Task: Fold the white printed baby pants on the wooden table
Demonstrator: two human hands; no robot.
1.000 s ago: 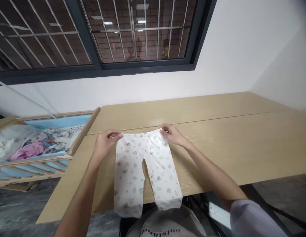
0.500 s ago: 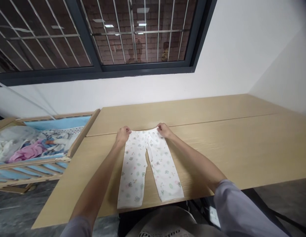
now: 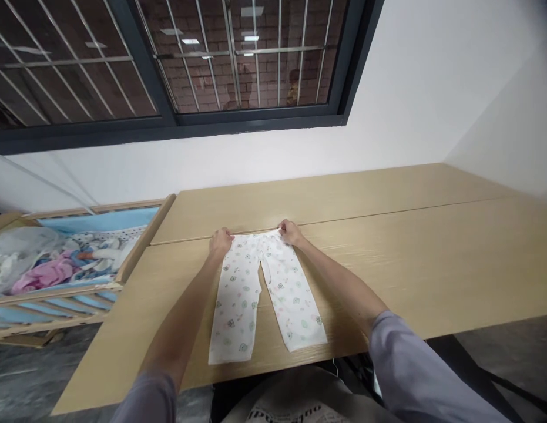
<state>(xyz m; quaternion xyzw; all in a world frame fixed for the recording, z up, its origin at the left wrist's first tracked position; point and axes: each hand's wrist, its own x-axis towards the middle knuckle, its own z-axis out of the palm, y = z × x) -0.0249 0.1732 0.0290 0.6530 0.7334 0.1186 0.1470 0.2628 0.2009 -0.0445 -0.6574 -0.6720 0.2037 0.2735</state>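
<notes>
Small white baby pants (image 3: 238, 299) with a green and pink print lie spread flat, legs pointing toward me and an open slit at the crotch. My left hand (image 3: 221, 241) pinches the left corner of the waistband. At the opposite corner, my right hand (image 3: 291, 232) is closed on the waistband, fingertips curled over the cloth. The waistband lies almost straight between both hands. Under the pants is a light wooden table (image 3: 388, 252), with both leg hems just inside its front edge.
Left of the table stands a wooden crib (image 3: 145, 241) with blue lining. Inside are a pink cloth (image 3: 46, 273), other clothes and a clear plastic bag (image 3: 29, 247). A seam runs across the tabletop. Behind it rise a white wall (image 3: 409, 88) and a dark-framed barred window (image 3: 255, 120).
The pants have shifted slightly away from me, their hems now farther from the table's front edge. Both hands keep hold of the waistband. The view has moved a little.
</notes>
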